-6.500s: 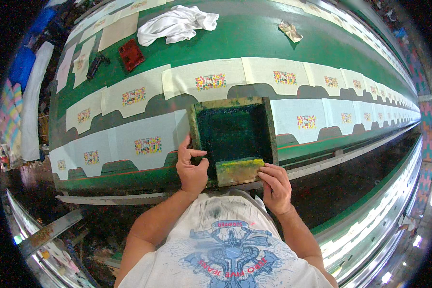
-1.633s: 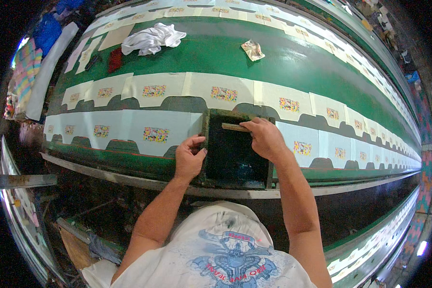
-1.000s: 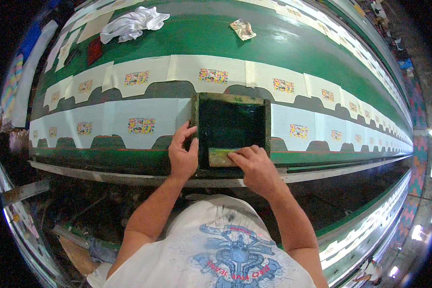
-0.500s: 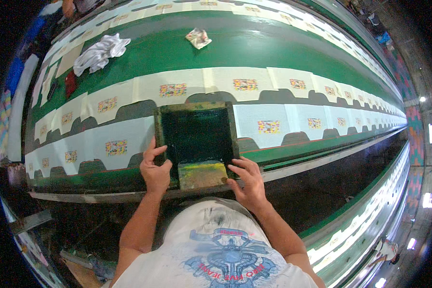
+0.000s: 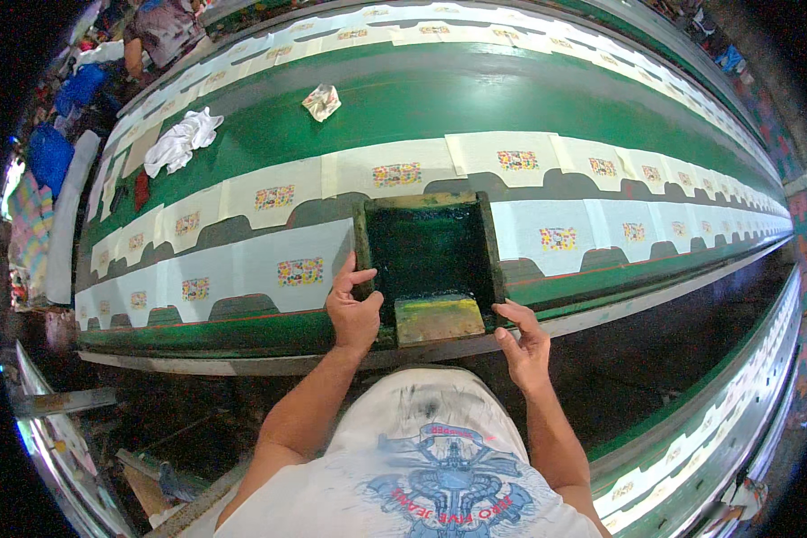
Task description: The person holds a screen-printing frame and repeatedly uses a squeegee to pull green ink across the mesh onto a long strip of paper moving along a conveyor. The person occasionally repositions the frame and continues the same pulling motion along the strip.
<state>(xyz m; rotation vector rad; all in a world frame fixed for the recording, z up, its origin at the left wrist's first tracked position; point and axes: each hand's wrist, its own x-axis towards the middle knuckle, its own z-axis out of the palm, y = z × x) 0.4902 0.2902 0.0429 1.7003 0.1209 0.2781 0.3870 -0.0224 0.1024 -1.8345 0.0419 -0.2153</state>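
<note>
Left hand [image 5: 354, 318] gripping left rail of dark square frame [image 5: 419, 202] | right hand [image 5: 524, 348], fingers parted, beside its lower-right corner, contact unclear | frame between both on green counter [image 5: 457, 99]

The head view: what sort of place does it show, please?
Probably a fabric-printing workshop: the long green table carries rows of cloth-like pieces with similar colourful prints, and at its near edge is a stained frame with a yellow-smeared block.

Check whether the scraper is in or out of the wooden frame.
In: the scraper sits at the wooden frame's near end, its yellow-stained upper part between the two sides. What its lower edge rests on, I cannot tell.
</note>
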